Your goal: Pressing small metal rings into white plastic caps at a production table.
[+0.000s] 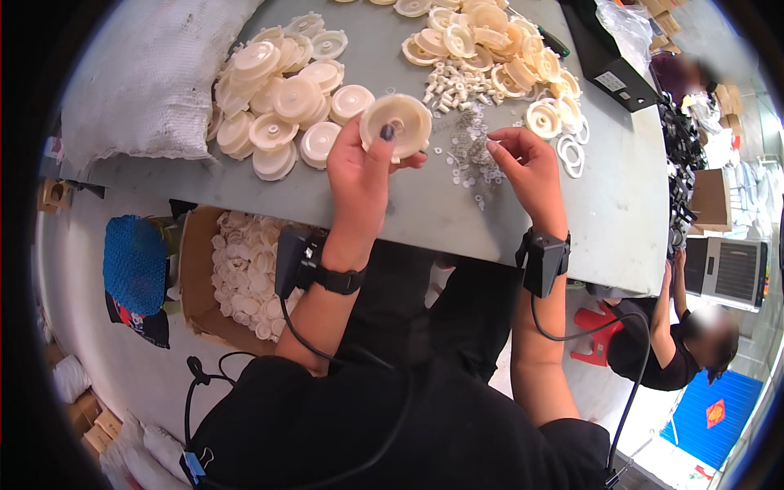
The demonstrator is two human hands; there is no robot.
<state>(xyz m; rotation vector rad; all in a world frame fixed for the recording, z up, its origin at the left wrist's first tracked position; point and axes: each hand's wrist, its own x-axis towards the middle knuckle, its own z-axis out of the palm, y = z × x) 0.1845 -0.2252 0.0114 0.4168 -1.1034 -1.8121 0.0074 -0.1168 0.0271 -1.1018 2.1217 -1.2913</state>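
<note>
A round cream plastic cap (412, 122), its hollow side facing up, is gripped by my left hand (359, 175) with the thumb inside the rim. My right hand (531, 167) has thumb and forefinger pinched together over a pile of tiny metal springs (467, 151); whatever is between those fingertips is too small to make out. Small clear washers (467, 178) lie scattered around the springs. Behind them sits a heap of short white plastic plugs (452, 88). White flat rings (572, 159) lie to the right of my right hand.
Heaped caps (273, 102) cover the table's left, and more caps (490, 37) its far right. A white woven sack (147, 82) rests at the left edge, a black box (616, 73) far right. Below stands a carton (200, 282) of white parts. A person (678, 343) sits at right.
</note>
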